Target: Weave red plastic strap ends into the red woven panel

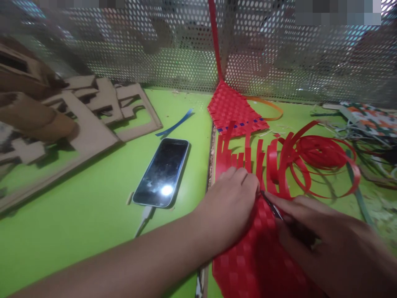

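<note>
I am pinning the woven red mat (248,256) flat under my left hand (231,207) while my right hand (322,236) is gripping a thin metal tool (272,206); steady pressure is keeping strips aligned.

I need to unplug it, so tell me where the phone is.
The phone lies face up on the green table, left of centre in the head view, between the cardboard cutouts and the red woven mat under the left hand.

Red woven mat (248,256) lying flat at the green table's near edge, loose red strips (245,155) fanning off its far end, thin metal tool (273,207) resting tilted on its weave
</note>
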### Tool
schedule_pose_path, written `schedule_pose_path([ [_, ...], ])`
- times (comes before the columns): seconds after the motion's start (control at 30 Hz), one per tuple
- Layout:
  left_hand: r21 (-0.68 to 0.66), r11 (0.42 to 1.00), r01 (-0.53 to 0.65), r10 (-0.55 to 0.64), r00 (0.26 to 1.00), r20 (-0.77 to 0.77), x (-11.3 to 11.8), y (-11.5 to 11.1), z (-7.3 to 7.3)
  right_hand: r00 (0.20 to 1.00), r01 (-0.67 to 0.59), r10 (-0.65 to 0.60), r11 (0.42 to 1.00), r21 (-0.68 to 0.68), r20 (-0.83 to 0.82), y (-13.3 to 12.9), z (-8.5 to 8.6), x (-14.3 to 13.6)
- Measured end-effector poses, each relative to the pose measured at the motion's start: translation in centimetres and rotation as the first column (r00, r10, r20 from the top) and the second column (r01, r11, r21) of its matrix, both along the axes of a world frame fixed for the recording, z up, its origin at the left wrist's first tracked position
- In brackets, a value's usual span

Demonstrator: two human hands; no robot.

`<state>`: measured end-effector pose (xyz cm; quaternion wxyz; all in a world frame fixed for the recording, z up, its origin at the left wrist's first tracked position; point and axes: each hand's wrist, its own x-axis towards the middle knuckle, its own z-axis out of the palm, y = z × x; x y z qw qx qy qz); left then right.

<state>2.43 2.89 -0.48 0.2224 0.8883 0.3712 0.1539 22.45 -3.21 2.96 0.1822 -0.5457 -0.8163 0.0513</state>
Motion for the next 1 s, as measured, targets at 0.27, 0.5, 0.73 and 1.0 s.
schedule_pose_path([
  [0.27, -0.001, 1.000, -0.027, 0.027, 1.000, 0.011, 0.0, -0.3, -0.1, 0.999, 0.020, -0.021, 0.999, -0.038, -0.035, -0.1, 0.0, -0.1],
  [0.5, 0.005, 1.000, -0.005, 0.005, 1.000, -0.014, 0.0, 0.1, -0.2, 0.999, -0.036, 0.038, 0.998, -0.054, 0.022, -0.5, -0.6, 0.9],
  [0.73, 0.014, 1.000, -0.020, 0.021, 1.000, -0.017, 0.1, -0.2, 0.1, 1.000, -0.014, 0.013, 0.999, -0.039, -0.005, -0.3, -0.2, 0.3],
  [1.0, 0.020, 0.999, -0.026, 0.026, 1.000, -0.004, 0.1, -0.3, 0.0, 0.999, -0.031, 0.031, 0.999, -0.006, -0.026, 0.1, 0.3, -0.5],
])
